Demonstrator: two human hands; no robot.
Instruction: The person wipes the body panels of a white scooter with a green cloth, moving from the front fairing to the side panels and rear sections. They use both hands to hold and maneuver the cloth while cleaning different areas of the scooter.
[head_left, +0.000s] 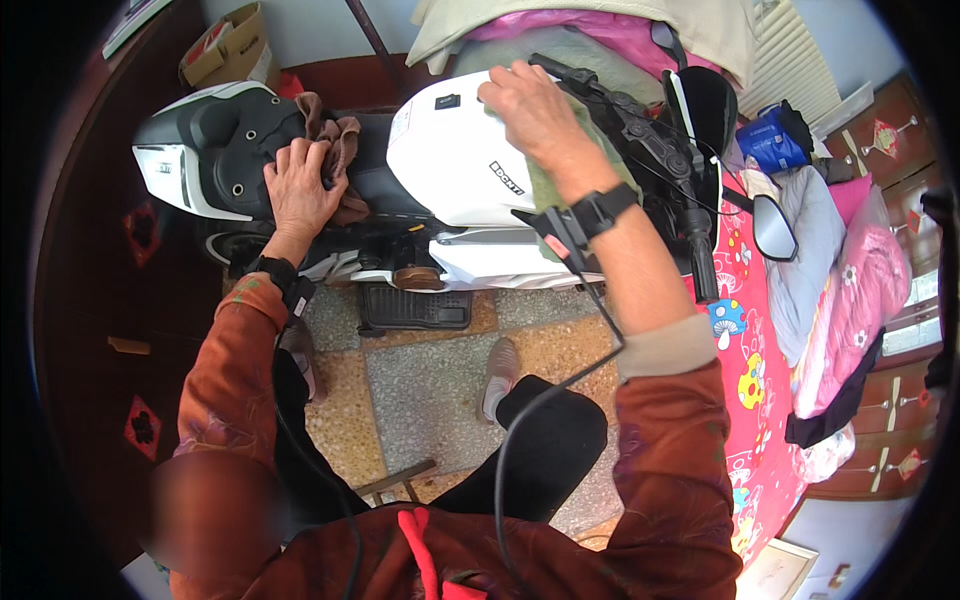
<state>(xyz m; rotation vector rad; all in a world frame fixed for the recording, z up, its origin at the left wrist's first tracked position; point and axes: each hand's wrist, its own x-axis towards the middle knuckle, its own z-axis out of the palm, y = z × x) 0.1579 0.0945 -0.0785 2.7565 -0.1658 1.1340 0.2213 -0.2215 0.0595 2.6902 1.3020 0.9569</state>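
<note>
A white and black motorcycle stands lengthwise before me, its white tank cover (450, 161) in the middle. My left hand (296, 184) grips a crumpled brown cloth (341, 154) on the dark seat (225, 139), and part of the cloth is hidden under the palm. On top of the tank cover, my right hand (529, 112) has its fingers bent around a green cloth (551, 187). That cloth hangs down the cover's right side, partly behind my wrist. Beyond it are the black handlebar (675, 169) and a mirror (775, 227).
A black pedal-like box (416, 306) lies on the tiled floor (442, 375) between the motorcycle and my feet. To the right is a bed with a red patterned sheet (739, 360) and folded quilts (806, 255). A cardboard box (232, 52) stands at the back left. Cables run from my wrists.
</note>
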